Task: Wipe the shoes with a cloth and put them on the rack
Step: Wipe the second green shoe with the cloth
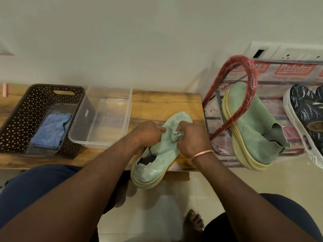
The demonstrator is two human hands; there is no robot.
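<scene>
A pale green knit shoe (157,165) with a yellow sole lies on the front edge of the wooden table (166,102), toe pointing away from me. My left hand (148,132) grips its upper from the left side. My right hand (190,138) pinches a bunched pale green cloth (174,135) against the toe part of the shoe. To the right stands the rack (251,81), its red frame wrapped in printed plastic. On the rack sits the matching green shoe (253,123), with a dark patterned shoe (304,109) beside it.
A brown perforated basket (17,119) at the table's left holds a folded blue cloth (50,130). A clear plastic tub (104,116) stands between the basket and the shoe. My knees and bare feet are below the table edge, on a tiled floor.
</scene>
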